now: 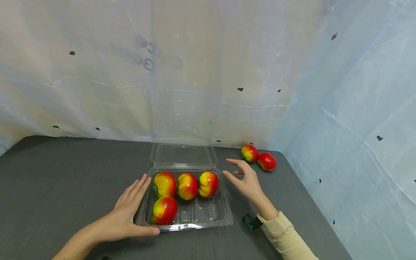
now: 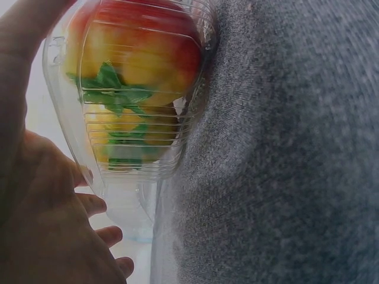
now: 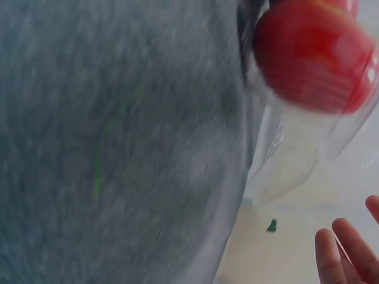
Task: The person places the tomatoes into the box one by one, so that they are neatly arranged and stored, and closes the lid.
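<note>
A clear plastic clamshell box (image 1: 208, 218) lies with its lid (image 1: 183, 155) folded back. Inside are several red-and-yellow fruits: three in the back row, with the rightmost fruit (image 1: 208, 184), and a front-left fruit (image 1: 164, 210). Green leafy tops (image 2: 115, 92) show through the side wall in the left wrist view. My left hand (image 1: 125, 215) is spread along the box's left side, thumb at the front-left corner. My right hand (image 1: 245, 182) hovers right of the box, fingers apart and holding nothing. In the right wrist view, its fingertips (image 3: 349, 254) stand apart from a red fruit (image 3: 314, 56).
Two more fruits, one red-and-yellow (image 1: 249, 153) and one mostly red (image 1: 267, 161), lie at the table's back right. Pale plastic sheeting (image 1: 195, 72) hangs behind and to the right of the dark grey tabletop (image 1: 65, 184). A dark strap (image 1: 251, 221) sits by the right sleeve.
</note>
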